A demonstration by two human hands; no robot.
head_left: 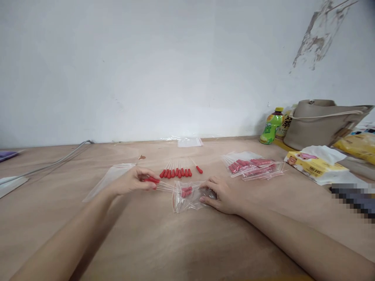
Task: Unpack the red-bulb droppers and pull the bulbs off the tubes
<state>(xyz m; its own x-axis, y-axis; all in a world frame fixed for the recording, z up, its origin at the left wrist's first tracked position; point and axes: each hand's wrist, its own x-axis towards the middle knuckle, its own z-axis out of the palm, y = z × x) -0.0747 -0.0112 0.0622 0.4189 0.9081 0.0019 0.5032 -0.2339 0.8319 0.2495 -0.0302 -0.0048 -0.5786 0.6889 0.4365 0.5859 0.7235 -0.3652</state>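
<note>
My left hand (137, 180) is closed around the red bulbs of several droppers (151, 180). Their thin clear stems point right, into the mouth of a clear zip bag (190, 203). Red bulbs of other droppers (186, 191) show inside that bag. Fingers and thumb of my right hand (221, 195) grip the bag's far right end against the table. Just behind the bag lies a row of loose droppers (175, 172), bulbs toward me and stems toward the wall. One more dropper (199, 169) lies apart at the row's right.
Filled bags of droppers (253, 166) lie to the right, beside a yellow tissue pack (316, 164) and a dark pixelated object (356, 199). A green bottle (271, 127) and grey bag (313, 125) stand behind. Flat clear bags (102, 181) lie left; a grey cable (66, 156) crosses farther left.
</note>
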